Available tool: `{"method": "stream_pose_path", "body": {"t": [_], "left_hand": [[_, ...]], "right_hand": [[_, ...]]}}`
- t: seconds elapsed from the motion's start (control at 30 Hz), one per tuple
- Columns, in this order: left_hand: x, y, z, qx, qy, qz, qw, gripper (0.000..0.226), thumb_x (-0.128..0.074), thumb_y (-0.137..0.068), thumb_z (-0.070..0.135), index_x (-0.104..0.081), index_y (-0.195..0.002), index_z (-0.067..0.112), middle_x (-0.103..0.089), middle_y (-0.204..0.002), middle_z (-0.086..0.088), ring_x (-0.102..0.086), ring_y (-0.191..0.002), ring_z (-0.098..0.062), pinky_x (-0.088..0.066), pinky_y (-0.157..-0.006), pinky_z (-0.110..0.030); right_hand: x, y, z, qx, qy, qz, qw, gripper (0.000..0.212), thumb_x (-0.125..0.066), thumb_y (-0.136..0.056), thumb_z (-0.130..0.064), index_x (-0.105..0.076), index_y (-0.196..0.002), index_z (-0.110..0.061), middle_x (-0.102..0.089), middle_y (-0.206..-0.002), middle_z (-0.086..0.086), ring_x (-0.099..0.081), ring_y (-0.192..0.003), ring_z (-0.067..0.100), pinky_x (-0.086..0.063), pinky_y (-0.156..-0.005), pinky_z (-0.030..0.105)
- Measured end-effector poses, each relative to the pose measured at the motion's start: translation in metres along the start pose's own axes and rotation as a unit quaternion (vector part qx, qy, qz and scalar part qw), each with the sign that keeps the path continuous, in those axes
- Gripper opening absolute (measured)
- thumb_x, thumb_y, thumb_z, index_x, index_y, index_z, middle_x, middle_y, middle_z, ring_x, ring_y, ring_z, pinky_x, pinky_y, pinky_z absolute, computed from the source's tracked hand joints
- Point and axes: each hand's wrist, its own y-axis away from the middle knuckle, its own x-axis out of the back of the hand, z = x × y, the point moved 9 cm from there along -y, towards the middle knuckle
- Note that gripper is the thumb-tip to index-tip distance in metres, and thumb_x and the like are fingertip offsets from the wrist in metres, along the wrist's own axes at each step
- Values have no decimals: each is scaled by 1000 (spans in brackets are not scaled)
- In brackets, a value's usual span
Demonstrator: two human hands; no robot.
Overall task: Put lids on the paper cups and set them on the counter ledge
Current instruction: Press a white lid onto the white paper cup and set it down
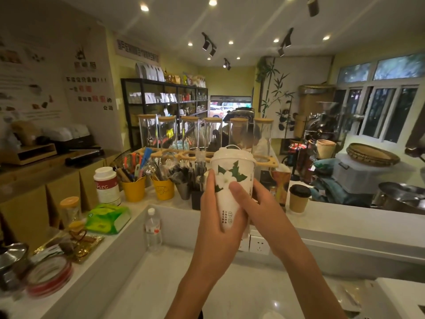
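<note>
Above counter ledge (345, 217), upright lidded cup (232, 180)

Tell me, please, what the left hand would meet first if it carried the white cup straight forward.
Probably the black holder of utensils on the ledge just beyond the left hand and the white lidded cup; depth is hard to judge here.

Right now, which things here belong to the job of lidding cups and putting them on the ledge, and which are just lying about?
Job:
white flower cup, lidded, held by left hand and right hand
brown cup with black lid, on the counter ledge

Lying about:
water bottle
yellow utensil buckets
green packet
white canister
tape rolls
</note>
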Motion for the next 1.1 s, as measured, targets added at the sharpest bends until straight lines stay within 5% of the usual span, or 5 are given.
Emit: {"method": "stream_pose_path", "body": {"t": [0.43,0.57,0.73,0.83,1.1], "left_hand": [[-5,-9,14,-52,-151,-9,987,96,-65,-91,23,7,-149,50,-10,-159,21,-20,-146,-3,-39,-113,-40],[-6,1,8,-22,-23,-47,998,98,-62,-89,37,16,-145,55,-10,-150,42,-23,-139,13,-38,-102,-6],[-6,-10,-7,81,143,-89,982,70,-66,-90,35,-28,-147,40,-59,-136,2,-63,-117,-16,-58,-89,-42],[-5,-8,1,31,26,-39,998,78,-68,-87,32,-23,-149,39,-49,-139,17,-57,-118,4,-58,-84,-21],[-9,0,-6,12,-27,-23,999,89,-70,-87,24,-10,-147,51,-35,-150,17,-49,-130,-6,-57,-95,-33]], "right_hand": [[2,-4,-14,30,125,90,988,80,-57,-76,-73,-34,-145,-39,-63,-126,-9,-64,-110,9,-58,-88,36],[13,-6,-14,52,34,82,995,76,-57,-70,-79,-48,-135,-41,-71,-118,-5,-72,-102,13,-62,-79,37],[13,-7,-9,28,-44,27,998,37,-38,-87,-65,-70,-95,-50,-78,-97,-16,-74,-92,8,-60,-68,21],[14,-5,-13,61,-26,54,996,51,-47,-77,-77,-61,-113,-43,-76,-99,-17,-74,-92,5,-60,-65,20],[19,-1,-12,50,23,92,994,76,-62,-64,-73,-57,-127,-32,-73,-109,-11,-73,-98,11,-63,-72,29]]}}
